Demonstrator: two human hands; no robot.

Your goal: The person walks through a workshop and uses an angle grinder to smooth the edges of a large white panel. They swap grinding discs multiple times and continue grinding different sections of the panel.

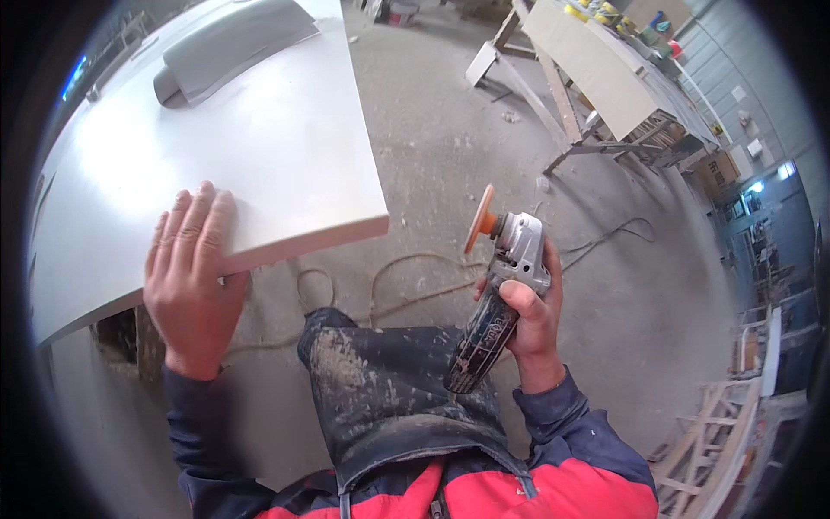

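Note:
My left hand (pixel 195 268) lies flat with its fingers stretched out on the near edge of a white panel (pixel 294 147). Its thumb hangs over the panel's side. In my right hand (pixel 534 324) I hold an angle grinder (pixel 497 303), fingers wrapped round its body just below the grey metal head. An orange disc (pixel 480 220) is fitted to the head and stands on edge, apart from the panel. The grinder's dark, dusty handle points down toward my lap. Whether the disc is spinning I cannot tell.
A grey curved sheet (pixel 233 48) rests at the panel's far end. A cable (pixel 415 258) loops over the dusty concrete floor. Back right stands a wooden trestle (pixel 562 104) carrying a pale board (pixel 596 69). Wooden frames (pixel 705 441) lean at the lower right.

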